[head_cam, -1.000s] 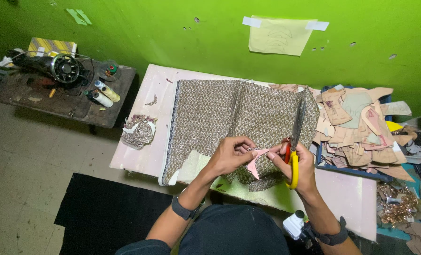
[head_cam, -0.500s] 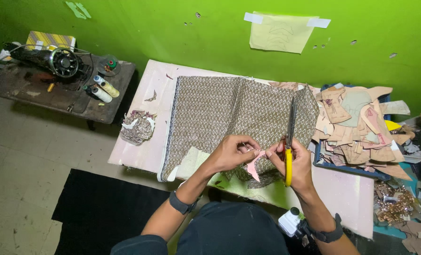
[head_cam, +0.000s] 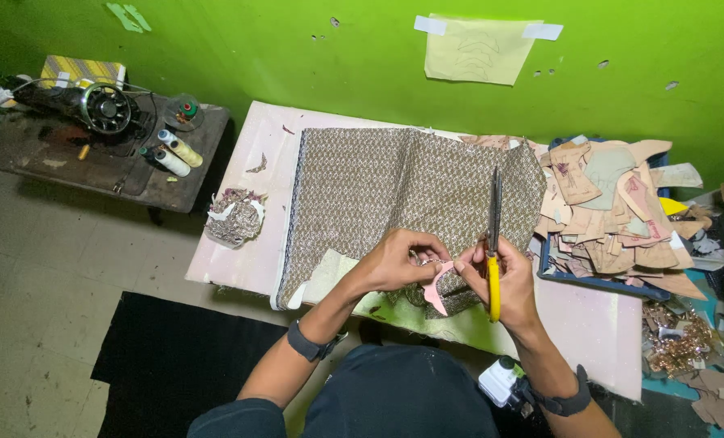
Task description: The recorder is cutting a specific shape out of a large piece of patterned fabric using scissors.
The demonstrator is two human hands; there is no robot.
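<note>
My left hand (head_cam: pixel 397 258) pinches a small pink pattern piece (head_cam: pixel 438 286) together with a bit of patterned brown fabric (head_cam: pixel 451 298) over the near edge of the table. My right hand (head_cam: pixel 504 280) holds yellow-handled scissors (head_cam: pixel 494 235), blades pointing away from me toward the wall, and its fingers also touch the pink piece. Both hands meet above a large sheet of brown patterned fabric (head_cam: pixel 394 191) spread on the pale table (head_cam: pixel 252 182).
A heap of tan cardboard pattern pieces (head_cam: pixel 613 207) fills a tray at the right. Fabric scraps (head_cam: pixel 234 217) lie at the table's left edge. A sewing machine (head_cam: pixel 86 104) and thread spools (head_cam: pixel 171 152) sit on a dark side table. A paper sheet (head_cam: pixel 475 49) is taped to the green wall.
The scissors have turned more upright, blades pointing straight toward the wall. Both hands stay together on the pink piece; the view shifted slightly.
</note>
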